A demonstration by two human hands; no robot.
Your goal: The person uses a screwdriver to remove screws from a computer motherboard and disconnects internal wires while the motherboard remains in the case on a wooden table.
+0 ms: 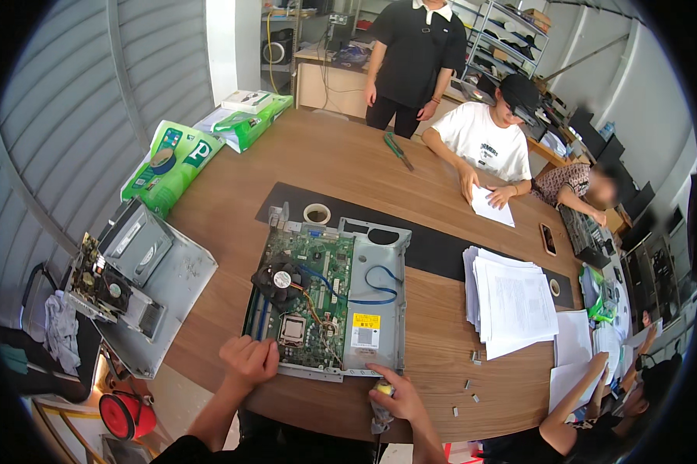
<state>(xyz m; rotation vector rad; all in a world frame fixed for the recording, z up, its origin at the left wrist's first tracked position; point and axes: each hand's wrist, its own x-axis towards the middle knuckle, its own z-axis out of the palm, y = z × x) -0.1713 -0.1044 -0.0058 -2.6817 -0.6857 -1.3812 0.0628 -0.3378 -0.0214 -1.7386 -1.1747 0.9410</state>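
An open computer case point(379, 332) lies flat before me, its green motherboard point(317, 251) exposed. A black cooling fan point(280, 280) sits on the board's left side, and a bare processor point(293, 329) shows in its socket nearer me. My left hand point(248, 362) is closed at the case's near left corner; whatever its fingers may hold is hidden. At the near right edge, my right hand point(403, 400) is curled around a yellow-topped object point(383, 388) whose kind I cannot make out, with the index finger stretched toward the case rim. A blue cable point(379, 300) loops over the metal.
Left of me stands another opened metal chassis point(180, 282) with parts. A tape roll point(316, 213) sits beyond the case on a black mat point(433, 251). Stacked papers point(515, 305) and small metal pieces point(475, 357) lie to the right. Green-handled pliers point(399, 151) lie farther off; other people surround the table.
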